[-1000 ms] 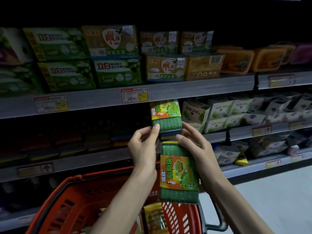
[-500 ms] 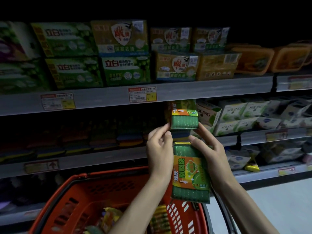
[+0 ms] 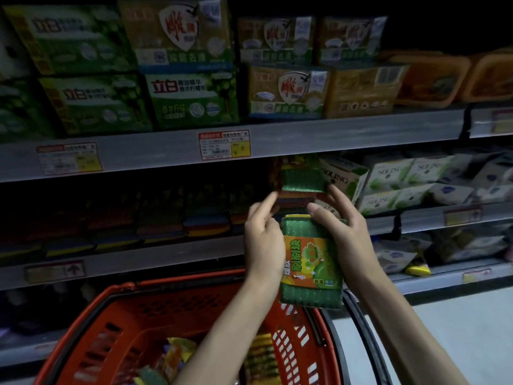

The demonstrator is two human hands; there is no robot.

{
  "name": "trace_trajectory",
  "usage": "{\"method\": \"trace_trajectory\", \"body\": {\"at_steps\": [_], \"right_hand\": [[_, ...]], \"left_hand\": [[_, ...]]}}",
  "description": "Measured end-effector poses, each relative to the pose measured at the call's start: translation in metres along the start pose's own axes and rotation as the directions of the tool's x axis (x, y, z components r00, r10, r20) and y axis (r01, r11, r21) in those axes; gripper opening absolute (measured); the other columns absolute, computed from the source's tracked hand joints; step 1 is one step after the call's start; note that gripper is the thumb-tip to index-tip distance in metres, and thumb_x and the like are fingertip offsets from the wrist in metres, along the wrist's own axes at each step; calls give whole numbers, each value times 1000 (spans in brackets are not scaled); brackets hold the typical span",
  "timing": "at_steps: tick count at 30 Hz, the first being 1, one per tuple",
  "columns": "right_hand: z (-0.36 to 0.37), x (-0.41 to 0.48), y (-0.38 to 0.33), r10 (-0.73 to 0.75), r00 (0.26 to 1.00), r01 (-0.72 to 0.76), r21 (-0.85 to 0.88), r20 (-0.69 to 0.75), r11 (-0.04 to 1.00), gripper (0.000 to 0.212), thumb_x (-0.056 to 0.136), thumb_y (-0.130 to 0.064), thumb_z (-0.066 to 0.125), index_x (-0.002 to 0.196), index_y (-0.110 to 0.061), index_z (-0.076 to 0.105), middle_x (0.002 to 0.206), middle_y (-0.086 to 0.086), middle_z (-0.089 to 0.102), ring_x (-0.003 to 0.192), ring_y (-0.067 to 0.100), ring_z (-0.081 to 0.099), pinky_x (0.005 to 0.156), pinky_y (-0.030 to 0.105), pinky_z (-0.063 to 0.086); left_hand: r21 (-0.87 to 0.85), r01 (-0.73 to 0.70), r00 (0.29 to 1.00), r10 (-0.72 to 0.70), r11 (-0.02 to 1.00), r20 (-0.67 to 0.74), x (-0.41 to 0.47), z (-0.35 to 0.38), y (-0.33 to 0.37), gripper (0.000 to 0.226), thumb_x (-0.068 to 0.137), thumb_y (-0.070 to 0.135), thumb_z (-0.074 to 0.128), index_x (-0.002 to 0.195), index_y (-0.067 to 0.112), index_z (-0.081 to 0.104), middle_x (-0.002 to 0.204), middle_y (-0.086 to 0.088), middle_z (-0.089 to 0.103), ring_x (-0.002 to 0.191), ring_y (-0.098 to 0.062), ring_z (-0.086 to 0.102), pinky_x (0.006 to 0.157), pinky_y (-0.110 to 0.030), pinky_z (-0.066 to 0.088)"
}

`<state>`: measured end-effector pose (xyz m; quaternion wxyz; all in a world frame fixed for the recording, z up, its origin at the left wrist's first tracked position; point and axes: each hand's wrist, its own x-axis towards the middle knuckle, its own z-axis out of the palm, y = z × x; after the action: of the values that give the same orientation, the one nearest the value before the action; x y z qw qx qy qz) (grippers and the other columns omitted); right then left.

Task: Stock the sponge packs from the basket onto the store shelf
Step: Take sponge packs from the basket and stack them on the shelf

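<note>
We held a green sponge pack (image 3: 311, 262) upright in our right hand (image 3: 351, 240), above the far right rim of the red basket (image 3: 191, 282). The thumb lay over the pack's top end and the palm pressed its right side, so that hand gripped the pack with its orange label facing us. The same hand's upper fingers (image 3: 340, 197) reached up to the right edge of a shelved pack (image 3: 302, 176).

That shelved pack sat on the middle shelf (image 3: 138, 258), on top of a dark row of sponges (image 3: 205, 218) and just left of the white Soling boxes (image 3: 344, 179). It was dim and blurred, and we could not tell how far it leaned.

Our left hand (image 3: 263, 243) was just left of the held pack. Its index finger pointed straight up at the lower left corner of the shelved pack, touching it or nearly so. The other fingers were loosely bent and gripped nothing that we could see.

A price tag (image 3: 224, 145) hung on the upper shelf's edge, directly above the shelved pack. On that upper shelf stood green and yellow soap packs (image 3: 191, 98), with orange tubs (image 3: 427, 79) to the far right. More packets (image 3: 177, 354) lay in the bottom of the basket, near us.
</note>
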<state>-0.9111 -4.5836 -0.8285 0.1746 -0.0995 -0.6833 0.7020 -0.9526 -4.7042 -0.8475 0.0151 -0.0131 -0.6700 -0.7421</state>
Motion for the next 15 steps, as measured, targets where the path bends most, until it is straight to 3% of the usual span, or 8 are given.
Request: {"method": "trace_trajectory", "body": {"at_steps": [2,7,11,15], "right_hand": [[-1,3,1,0,1000,0,-6,-7,1000,101,60,-56,79,152,-31,46,147,0,57,123,18,65,100,45,57],[0,7,2,12,1000,-12,-20,6,1000,99,61,-55,79,151,-31,46,146,0,57,121,21,67,101,50,56],[0,10,2,17,1000,-17,-34,0,999,96,63,-54,80,150,-30,47,145,-1,58,121,19,67,102,49,55],[1,14,2,19,999,-20,-31,-29,999,97,62,-56,79,149,-31,47,145,0,57,124,19,64,105,50,53]], "left_hand": [[-8,23,1000,-23,1000,2,3,-1,-5,59,97,0,39,123,44,67,132,8,64,125,-17,62,106,-48,51],[7,45,999,-45,999,-1,6,-3,-12,52,92,10,43,129,39,65,130,4,65,121,-21,64,103,-49,53],[26,50,999,-50,998,-8,9,-5,-13,53,85,22,43,115,59,65,129,-4,67,118,-25,66,102,-52,54],[54,44,999,-44,998,5,12,-3,-12,46,86,25,47,123,48,64,123,-5,69,111,-27,69,98,-53,56]]}}
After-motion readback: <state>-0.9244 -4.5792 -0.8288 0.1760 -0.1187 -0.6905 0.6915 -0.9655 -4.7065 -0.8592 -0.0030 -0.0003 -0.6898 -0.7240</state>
